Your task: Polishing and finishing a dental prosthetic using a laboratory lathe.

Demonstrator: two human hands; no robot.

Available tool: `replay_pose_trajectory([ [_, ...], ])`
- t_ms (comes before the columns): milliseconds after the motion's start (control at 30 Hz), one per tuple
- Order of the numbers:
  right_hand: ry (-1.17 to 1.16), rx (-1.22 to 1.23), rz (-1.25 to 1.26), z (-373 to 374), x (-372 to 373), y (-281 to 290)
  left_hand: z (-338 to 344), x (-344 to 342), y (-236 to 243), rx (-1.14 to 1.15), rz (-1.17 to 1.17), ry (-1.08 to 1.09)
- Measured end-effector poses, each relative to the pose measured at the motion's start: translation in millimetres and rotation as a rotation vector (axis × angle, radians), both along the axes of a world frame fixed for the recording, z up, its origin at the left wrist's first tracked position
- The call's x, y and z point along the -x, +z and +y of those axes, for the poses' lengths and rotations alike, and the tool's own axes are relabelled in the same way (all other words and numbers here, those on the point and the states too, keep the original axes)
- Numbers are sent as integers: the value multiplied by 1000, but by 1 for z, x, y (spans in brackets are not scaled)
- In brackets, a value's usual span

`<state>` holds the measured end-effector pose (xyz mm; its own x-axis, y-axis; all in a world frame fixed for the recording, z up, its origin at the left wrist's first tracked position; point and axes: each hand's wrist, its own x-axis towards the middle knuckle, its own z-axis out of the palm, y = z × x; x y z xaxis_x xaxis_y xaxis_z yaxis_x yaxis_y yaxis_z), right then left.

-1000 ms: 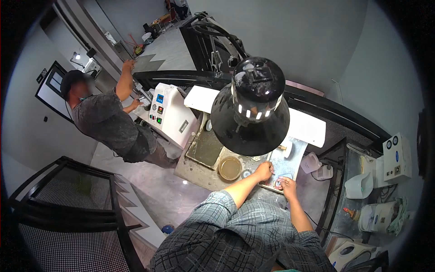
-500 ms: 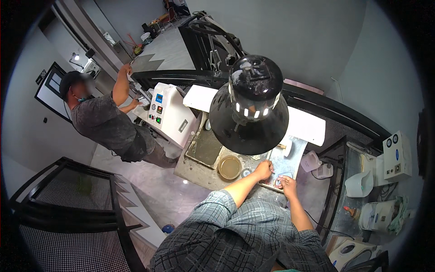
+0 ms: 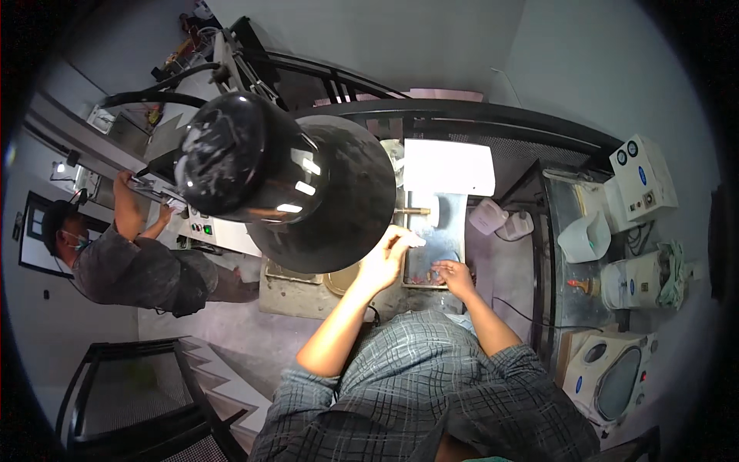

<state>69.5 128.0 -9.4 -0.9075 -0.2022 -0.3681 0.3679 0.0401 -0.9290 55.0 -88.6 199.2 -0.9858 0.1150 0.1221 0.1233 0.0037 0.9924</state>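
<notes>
My left hand (image 3: 379,264), lit brightly, pinches a small white piece (image 3: 416,241) just right of the black lamp shade (image 3: 323,215). My right hand (image 3: 456,279) is lower, over the near right of a bluish metal tray (image 3: 460,227), its curled fingers at something small that I cannot make out. Small reddish bits lie in the tray near it. A white round tool with a brass-coloured shaft (image 3: 433,212) is at the tray's back. The tan basin (image 3: 335,283) is mostly hidden behind the lamp and my left arm.
At left a masked person (image 3: 146,269) works at a white machine (image 3: 231,239). Jugs (image 3: 489,216) stand right of the tray. A side bench (image 3: 566,300) holds machines, a white scoop-like container (image 3: 581,239) and a brush. A black mesh gate (image 3: 138,385) is lower left.
The view has shifted, so the lamp appears further left and larger. My left hand has risen out of the tray with a white piece. The other person's hands remain at the machine.
</notes>
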Motion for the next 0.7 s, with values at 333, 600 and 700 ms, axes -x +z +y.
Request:
replay_pose_trajectory([
  [333,12,-43,3,5,1,-13,-42,-44,50,361,425,350],
  [600,-4,-43,-7,4,1,-10,-48,-56,43,554,355,323],
  [700,-7,-24,-3,5,1,-9,-47,-51,47,772,560,382],
])
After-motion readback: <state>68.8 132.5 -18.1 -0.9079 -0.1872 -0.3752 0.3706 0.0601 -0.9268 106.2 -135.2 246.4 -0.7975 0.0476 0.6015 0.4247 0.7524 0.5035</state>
